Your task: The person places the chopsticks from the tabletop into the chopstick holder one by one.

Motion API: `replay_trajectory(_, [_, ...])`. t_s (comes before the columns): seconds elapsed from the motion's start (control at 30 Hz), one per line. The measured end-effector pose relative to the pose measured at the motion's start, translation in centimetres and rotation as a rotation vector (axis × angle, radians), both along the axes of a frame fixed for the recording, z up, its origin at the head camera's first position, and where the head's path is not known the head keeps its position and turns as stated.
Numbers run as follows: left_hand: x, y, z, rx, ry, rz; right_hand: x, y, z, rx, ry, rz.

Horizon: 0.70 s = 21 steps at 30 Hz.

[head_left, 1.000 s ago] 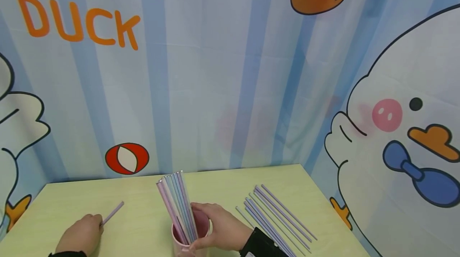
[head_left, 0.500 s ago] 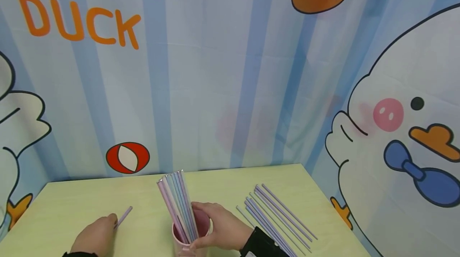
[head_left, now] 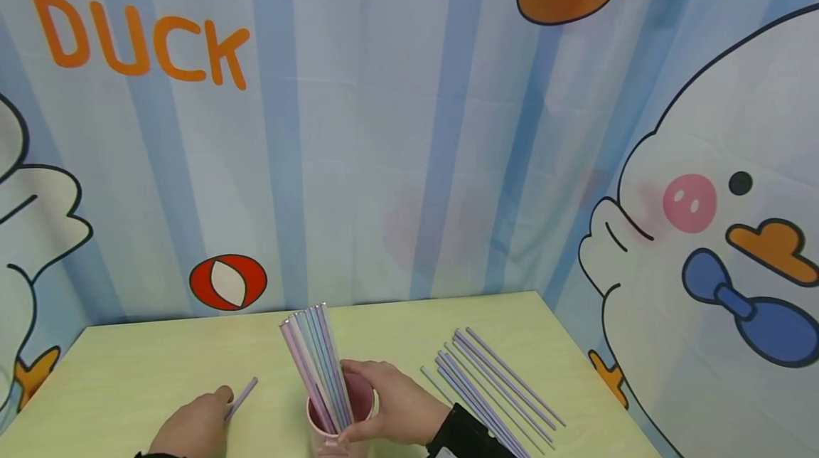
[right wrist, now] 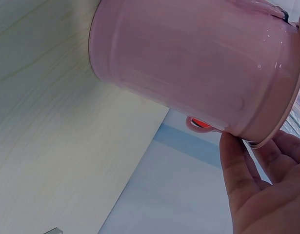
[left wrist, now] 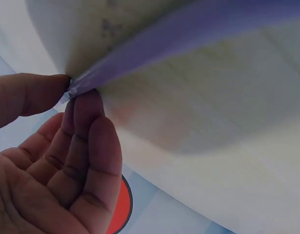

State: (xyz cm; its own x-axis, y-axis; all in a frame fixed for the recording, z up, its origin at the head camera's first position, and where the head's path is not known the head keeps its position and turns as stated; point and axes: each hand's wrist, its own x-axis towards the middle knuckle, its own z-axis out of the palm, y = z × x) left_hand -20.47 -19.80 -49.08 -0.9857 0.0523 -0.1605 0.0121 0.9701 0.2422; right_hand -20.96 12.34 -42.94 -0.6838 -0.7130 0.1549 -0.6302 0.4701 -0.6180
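My left hand (head_left: 195, 426) pinches one purple straw (head_left: 242, 397) between thumb and fingertips, to the left of a pink cup (head_left: 322, 446). Close up in the left wrist view, the straw (left wrist: 140, 57) runs up and right from the fingertips. A bundle of pink, white, blue and purple straws (head_left: 316, 365) stands in the cup, leaning left. My right hand (head_left: 399, 405) grips the cup's rim from the right, thumb at the near side. The right wrist view shows the glossy cup wall (right wrist: 184, 58) and a small loop (right wrist: 198, 125) on its side.
Several purple straws (head_left: 493, 390) lie side by side on the light wooden table (head_left: 384, 323), right of the cup and partly behind the right sleeve (head_left: 470, 437). A striped blue curtain (head_left: 384, 124) with duck drawings hangs behind and to the right.
My left hand has moved right and slightly nearer along the table, bringing the pinched straw closer to the cup. My right hand and the cup stay put.
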Motion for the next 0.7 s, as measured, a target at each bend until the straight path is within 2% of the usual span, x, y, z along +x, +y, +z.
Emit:
replay_trajectory(0.33, [0.2, 1.4, 0.5, 0.056, -0.043, 0.035, 0.1, 0.0, 0.1, 0.014, -0.012, -0.017])
replay_trajectory(0.43, [0.1, 1.5, 1.0, 0.072, -0.015, 0.040, 0.2, 0.1, 0.1, 0.020, -0.012, -0.024])
replay_trajectory(0.53, [0.0, 1.4, 1.9, 0.084, 0.048, 0.034, 0.1, 0.1, 0.0, 0.013, -0.008, -0.015])
replay_trajectory(0.7, [-0.2, 1.0, 3.8, 0.116, 0.117, 0.035, 0.0, 0.0, -0.1, 0.003, -0.008, -0.002])
